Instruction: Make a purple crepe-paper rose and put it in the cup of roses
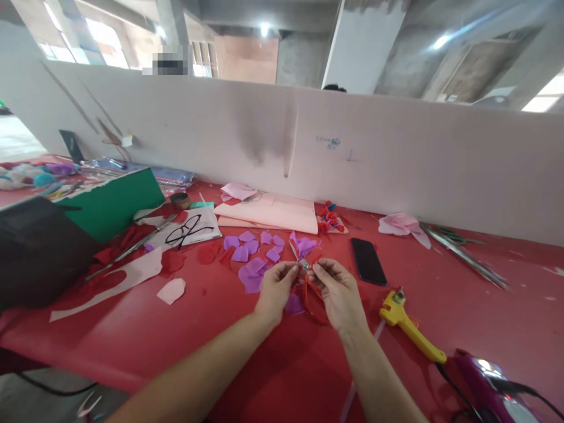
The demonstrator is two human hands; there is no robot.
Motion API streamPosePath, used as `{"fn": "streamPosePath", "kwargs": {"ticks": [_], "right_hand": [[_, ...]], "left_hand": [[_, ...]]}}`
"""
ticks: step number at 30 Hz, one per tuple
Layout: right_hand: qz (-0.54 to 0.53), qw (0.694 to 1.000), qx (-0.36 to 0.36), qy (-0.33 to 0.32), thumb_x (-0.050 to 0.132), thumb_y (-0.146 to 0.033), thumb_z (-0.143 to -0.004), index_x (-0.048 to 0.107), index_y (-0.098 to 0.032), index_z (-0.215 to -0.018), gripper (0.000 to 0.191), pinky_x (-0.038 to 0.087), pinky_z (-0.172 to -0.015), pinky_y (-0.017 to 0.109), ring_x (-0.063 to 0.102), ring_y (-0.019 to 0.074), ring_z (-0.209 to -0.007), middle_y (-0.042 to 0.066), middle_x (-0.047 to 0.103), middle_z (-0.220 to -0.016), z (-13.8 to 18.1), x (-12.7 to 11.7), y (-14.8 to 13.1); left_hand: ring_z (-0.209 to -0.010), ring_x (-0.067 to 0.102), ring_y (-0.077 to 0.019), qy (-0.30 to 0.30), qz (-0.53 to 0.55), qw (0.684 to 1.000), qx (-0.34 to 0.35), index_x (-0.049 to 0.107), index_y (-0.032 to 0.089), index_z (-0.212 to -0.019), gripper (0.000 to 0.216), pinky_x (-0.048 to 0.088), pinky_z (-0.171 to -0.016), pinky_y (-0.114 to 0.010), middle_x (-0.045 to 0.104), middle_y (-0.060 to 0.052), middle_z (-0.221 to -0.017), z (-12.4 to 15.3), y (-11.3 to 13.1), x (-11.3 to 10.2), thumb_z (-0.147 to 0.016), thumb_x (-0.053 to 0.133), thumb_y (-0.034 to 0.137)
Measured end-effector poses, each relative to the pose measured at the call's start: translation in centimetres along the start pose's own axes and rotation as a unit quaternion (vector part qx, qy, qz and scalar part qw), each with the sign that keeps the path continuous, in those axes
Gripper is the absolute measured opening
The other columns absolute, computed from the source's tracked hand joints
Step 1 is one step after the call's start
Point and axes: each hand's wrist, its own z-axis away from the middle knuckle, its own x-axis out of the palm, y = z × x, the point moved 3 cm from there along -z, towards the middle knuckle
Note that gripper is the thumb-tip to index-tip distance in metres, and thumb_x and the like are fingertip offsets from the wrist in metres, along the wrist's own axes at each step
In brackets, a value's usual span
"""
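Observation:
My left hand (278, 286) and my right hand (337, 291) meet above the red table (462, 305), fingers pinched together. Between the fingertips sits a small silvery piece (304, 265) with a thin stem poking up and left, too small to name. A red loop, perhaps scissor handles (314, 301), lies under my right hand. Purple paper petals (253, 258) are scattered just beyond and under my hands. Which hand carries the small piece I cannot say; both touch it.
A black phone (368, 261) and a yellow glue gun (409, 326) lie to the right. Pink paper sheets (273, 212), glasses (188, 230), a green board (115, 203), a black bag (35, 249) and metal rods (467, 257) surround them. A white partition wall (396, 153) stands behind.

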Motion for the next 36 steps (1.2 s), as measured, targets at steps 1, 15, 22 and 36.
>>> {"fn": "streamPosePath", "kwargs": {"ticks": [1, 15, 22, 36], "right_hand": [[0.002, 1.0, 0.0, -0.004, 0.083, -0.024, -0.057, 0.066, -0.018, -0.073, 0.024, 0.05, -0.059, 0.022, 0.06, 0.0094, -0.057, -0.003, 0.064, -0.064, 0.1, 0.2, 0.1], [-0.023, 0.999, -0.01, 0.035, 0.081, -0.029, -0.062, 0.062, -0.019, -0.071, 0.024, 0.049, -0.055, 0.02, 0.057, 0.0083, -0.058, -0.004, 0.062, -0.067, 0.6, 0.6, 0.9], [0.014, 0.999, -0.013, 0.033, 0.078, -0.031, -0.066, 0.06, -0.019, -0.076, 0.023, 0.048, -0.052, 0.022, 0.057, 0.0093, -0.055, -0.004, 0.061, -0.067, 0.3, 0.3, 1.3], [0.019, 0.996, -0.011, 0.084, 0.078, -0.033, -0.064, 0.059, -0.02, -0.078, 0.027, 0.045, -0.048, 0.022, 0.054, 0.0093, -0.051, -0.006, 0.058, -0.064, 0.2, 0.2, 2.1]], "left_hand": [[-0.061, 0.06, -0.0104, -0.008, 0.003, 1.0, -0.002, 0.068, 0.014, -0.078, 0.025, 0.044, -0.061, -0.022, 0.068, -0.003, -0.071, 0.1, -0.2, 0.0, -0.065, 0.073, 0.035], [-0.066, 0.066, -0.0135, -0.046, 0.022, 0.997, -0.056, 0.067, 0.014, -0.081, 0.023, 0.049, -0.067, -0.025, 0.072, -0.007, -0.079, 0.9, -0.1, 0.5, -0.068, 0.072, 0.033], [-0.067, 0.066, -0.0141, -0.051, 0.013, 0.997, -0.056, 0.067, 0.013, -0.081, 0.022, 0.049, -0.067, -0.025, 0.071, -0.007, -0.077, 1.2, 0.1, 0.7, -0.069, 0.071, 0.031], [-0.065, 0.064, -0.0131, -0.065, -0.015, 0.997, -0.048, 0.07, 0.014, -0.082, 0.021, 0.049, -0.069, -0.027, 0.07, -0.005, -0.074, 1.3, -0.1, 0.9, -0.072, 0.069, 0.032]]}}
